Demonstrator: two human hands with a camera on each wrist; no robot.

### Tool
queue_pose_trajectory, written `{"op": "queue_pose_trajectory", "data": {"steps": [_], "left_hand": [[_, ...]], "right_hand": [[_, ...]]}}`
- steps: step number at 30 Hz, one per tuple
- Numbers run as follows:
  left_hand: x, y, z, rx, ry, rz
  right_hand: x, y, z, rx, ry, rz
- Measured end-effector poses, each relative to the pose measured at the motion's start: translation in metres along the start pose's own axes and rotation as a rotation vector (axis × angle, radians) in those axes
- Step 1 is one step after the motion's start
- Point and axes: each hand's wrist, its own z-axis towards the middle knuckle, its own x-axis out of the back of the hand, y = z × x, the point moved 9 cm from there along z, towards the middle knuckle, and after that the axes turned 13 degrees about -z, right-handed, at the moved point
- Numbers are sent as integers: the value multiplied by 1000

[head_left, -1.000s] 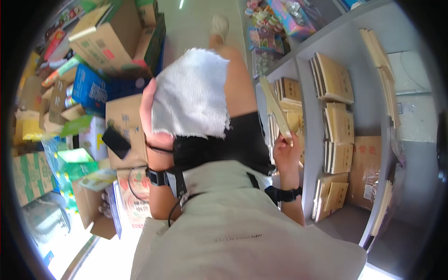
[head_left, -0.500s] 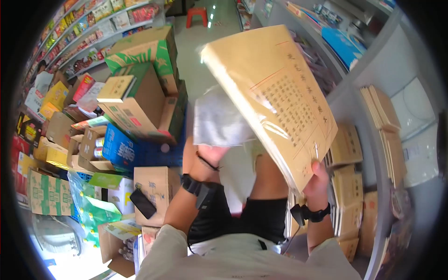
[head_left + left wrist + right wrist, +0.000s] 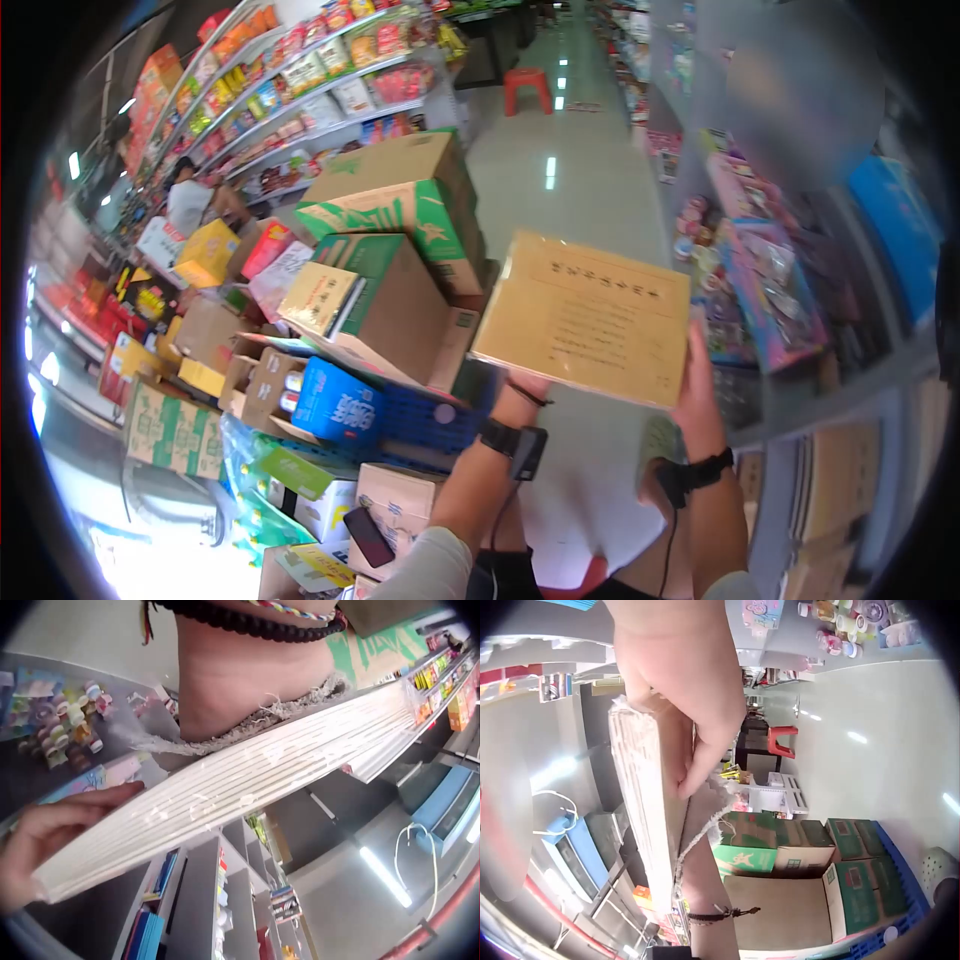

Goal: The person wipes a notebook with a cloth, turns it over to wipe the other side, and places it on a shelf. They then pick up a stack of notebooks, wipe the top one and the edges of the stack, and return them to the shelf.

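Booklet stack [image 3: 590,320], tan-covered, held above aisle floor [image 3: 605,190]: your right hand [image 3: 697,372] grips its right edge; your left hand [image 3: 530,383] beneath, fringed cloth [image 3: 283,712] between, fingers hidden, grip indeterminable.

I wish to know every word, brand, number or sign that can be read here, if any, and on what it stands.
Nothing reads clearly enough to quote.
Held brown booklet stack: Chinese characters, blurred.
Small tan booklet: dark characters, too small.
Blue box: white lettering, blurred.
Snack packets, cartons: too small or blurred.
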Motion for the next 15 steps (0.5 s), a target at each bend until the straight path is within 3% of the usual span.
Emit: {"op": "queue_pose_trajectory", "data": {"steps": [1,5,7,10,12,13,14,15], "left_hand": [[11,3,3,38,-2,-195],[53,18,-10,-93,44,-222],[56,19,-15,-114,31,-261],[45,12,-20,-70,-29,-242],[38,4,-24,-34,9,-184],[30,0,-27,-5,55,-122],[15,-3,-35,34,-227,-22],[5,-11,-43,67,-247,-24]], "right_hand": [[0,3,6,-9,-11,63],[24,33,31,-170,32,147],[20,19,40,-28,-83,61],[21,12,37,-83,-88,154],[32,9,28,-54,-76,186],[56,8,24,64,70,103],[77,1,17,188,219,22],[77,-4,11,225,229,22]]}}
